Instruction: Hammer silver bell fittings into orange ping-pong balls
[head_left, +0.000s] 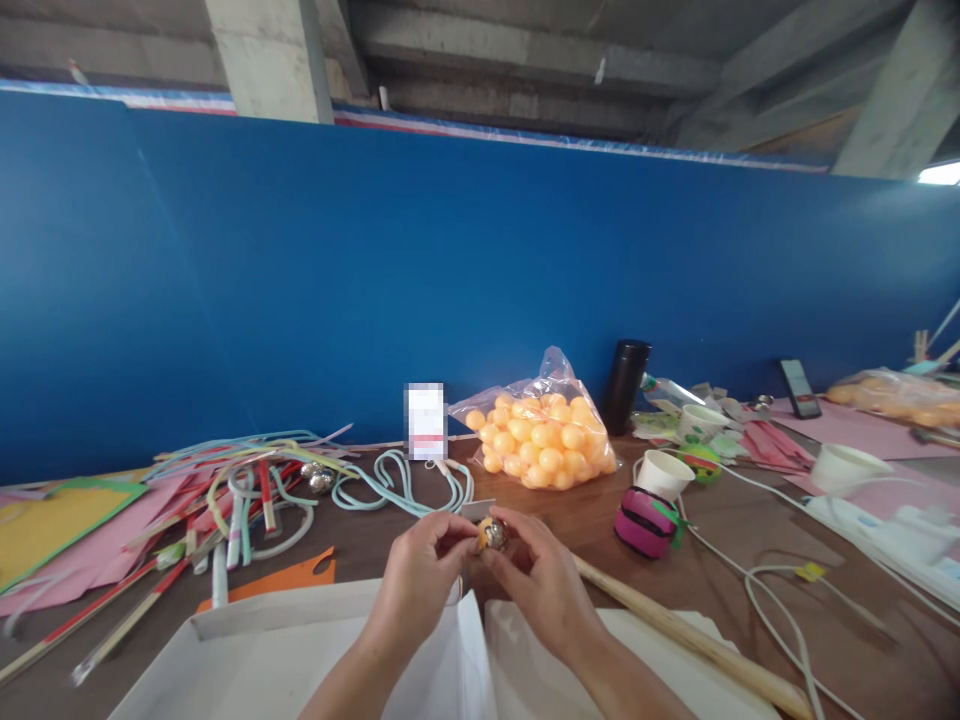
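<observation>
Near the middle of the table, a small shiny silver bell is pinched between my two hands. My left hand is closed, with thumb and forefinger at the bell's left side, where a yellowish-orange patch shows. From the right, my right hand closes its thumb and fingertips on the bell. The fingertips partly cover it. Below my hands lie a white open box or folder and a pale sheet. A wooden stick slants away beside my right forearm.
Behind my hands sits a clear bag of orange balls. To its right stand a black bottle, a paper cup and a magenta pouch. Light-blue cords, silver balls and red-taped sticks lie leftward. A blue partition rises behind.
</observation>
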